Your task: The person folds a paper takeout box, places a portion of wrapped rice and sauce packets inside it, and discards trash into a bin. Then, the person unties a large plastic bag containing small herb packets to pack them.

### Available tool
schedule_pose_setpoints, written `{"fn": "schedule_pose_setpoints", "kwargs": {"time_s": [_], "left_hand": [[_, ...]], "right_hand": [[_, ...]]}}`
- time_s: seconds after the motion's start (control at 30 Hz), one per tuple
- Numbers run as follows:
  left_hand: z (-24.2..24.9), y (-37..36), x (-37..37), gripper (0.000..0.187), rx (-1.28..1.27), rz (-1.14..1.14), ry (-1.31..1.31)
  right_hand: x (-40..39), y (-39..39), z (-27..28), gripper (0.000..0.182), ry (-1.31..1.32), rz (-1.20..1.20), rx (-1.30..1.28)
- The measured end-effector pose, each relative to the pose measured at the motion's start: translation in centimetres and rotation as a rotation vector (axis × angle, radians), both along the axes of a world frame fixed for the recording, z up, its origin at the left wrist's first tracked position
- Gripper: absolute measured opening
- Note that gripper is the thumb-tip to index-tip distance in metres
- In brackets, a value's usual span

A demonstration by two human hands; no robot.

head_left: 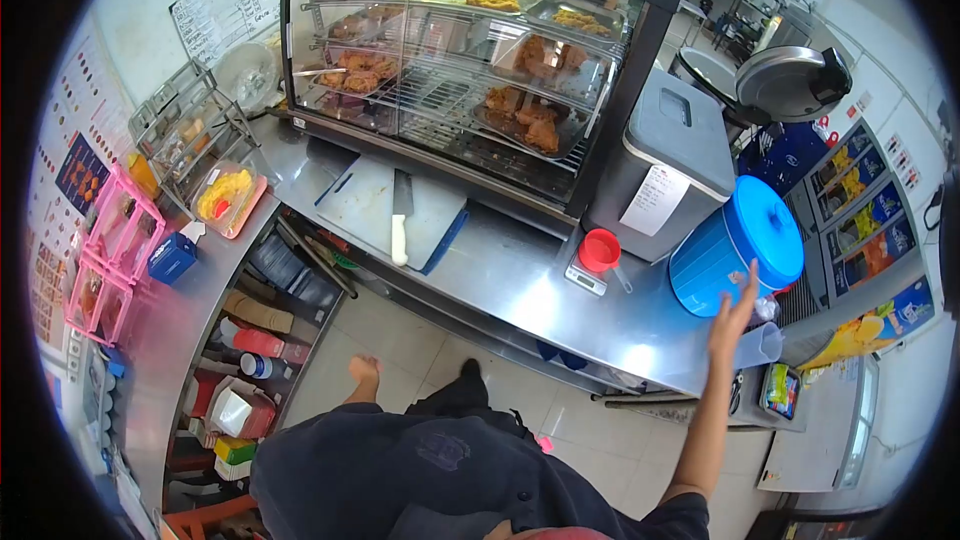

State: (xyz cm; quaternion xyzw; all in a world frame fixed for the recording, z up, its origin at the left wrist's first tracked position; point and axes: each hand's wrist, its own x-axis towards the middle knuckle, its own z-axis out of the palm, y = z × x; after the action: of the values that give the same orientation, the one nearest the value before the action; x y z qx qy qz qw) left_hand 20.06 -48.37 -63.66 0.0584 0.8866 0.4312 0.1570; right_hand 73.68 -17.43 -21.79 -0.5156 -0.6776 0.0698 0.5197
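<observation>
My right hand point(735, 318) reaches out to the right with its fingers apart, holding nothing. It overlaps the lower side of a blue lidded bucket point(708, 258) on the steel counter in this view. My left hand point(365, 372) hangs low over the floor in front of my body, with its fingers curled in and nothing showing in them. Beyond it on the counter lies a white cutting board point(365, 205) with a white-handled knife point(400, 225) across it. Left of the bucket, a red cup point(599, 250) sits on a small kitchen scale point(586, 281).
A glass display case point(450, 125) with fried chicken stands at the back. Beside it is a grey cool box point(675, 140) with a paper note. Pink racks point(118, 230) and a blue box point(173, 258) stand on the left counter, above shelves of packages. A clear jug point(760, 345) is at right.
</observation>
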Motion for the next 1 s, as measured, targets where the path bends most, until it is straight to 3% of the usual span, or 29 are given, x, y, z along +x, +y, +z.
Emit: {"fn": "schedule_pose_setpoints", "kwargs": {"time_s": [0.03, 0.1, 0.2, 0.3, 0.37, 0.43, 0.53, 0.6, 0.67, 0.77, 0.87, 1.0], "left_hand": [[0.5, -1.3, 0.0, 0.033, -0.253, -0.381, -0.037], [1.3, -0.2, 1.7, 0.028, -0.283, -0.323, -0.677], [0.0, 2.0, 4.8, 0.035, -0.646, -0.661, -1.031], [0.0, 5.3, 8.0, 0.036, -0.685, -1.041, -0.991], [1.0, 7.8, 10.4, 0.037, -0.673, -1.252, -0.908], [2.1, 10.3, 11.9, 0.037, -0.656, -1.423, -0.830], [6.2, 12.8, 12.5, 0.038, -0.695, -1.648, -0.710], [9.6, 14.6, 12.0, 0.039, -0.741, -1.771, -0.636], [13.4, 16.5, 12.2, 0.040, -0.770, -1.857, -0.564], [20.2, 21.9, 14.4, 0.039, -0.904, -1.745, -0.558], [27.2, 25.4, 16.8, 0.035, -0.577, -1.589, -0.686], [30.9, 28.5, 20.6, 0.034, -0.212, -1.596, -0.492]], "right_hand": [[1.8, 2.1, 1.5, 0.059, -0.212, -0.063, 0.131], [4.2, 6.3, 3.5, 0.056, -0.339, -0.291, 0.202], [8.8, 13.0, 5.1, 0.054, -0.424, -0.496, 0.184], [12.8, 18.8, 5.1, 0.055, -0.591, -0.569, 0.136], [13.2, 20.7, 5.6, 0.053, -0.678, -0.620, -0.027], [14.8, 23.8, 4.0, 0.055, -0.622, -0.564, -0.102], [10.7, 21.8, 6.7, 0.058, -0.659, -0.613, -0.271], [9.9, 21.4, 6.9, 0.058, -0.757, -0.595, -0.168], [10.7, 21.8, 6.3, 0.045, -0.683, -0.545, -0.119], [11.3, 22.1, 7.1, 0.036, -0.549, -0.471, -0.117], [11.4, 22.8, 9.0, 0.034, -0.541, -0.526, -0.003], [9.1, 24.7, 16.4, 0.036, -0.459, -0.381, 0.231]]}}
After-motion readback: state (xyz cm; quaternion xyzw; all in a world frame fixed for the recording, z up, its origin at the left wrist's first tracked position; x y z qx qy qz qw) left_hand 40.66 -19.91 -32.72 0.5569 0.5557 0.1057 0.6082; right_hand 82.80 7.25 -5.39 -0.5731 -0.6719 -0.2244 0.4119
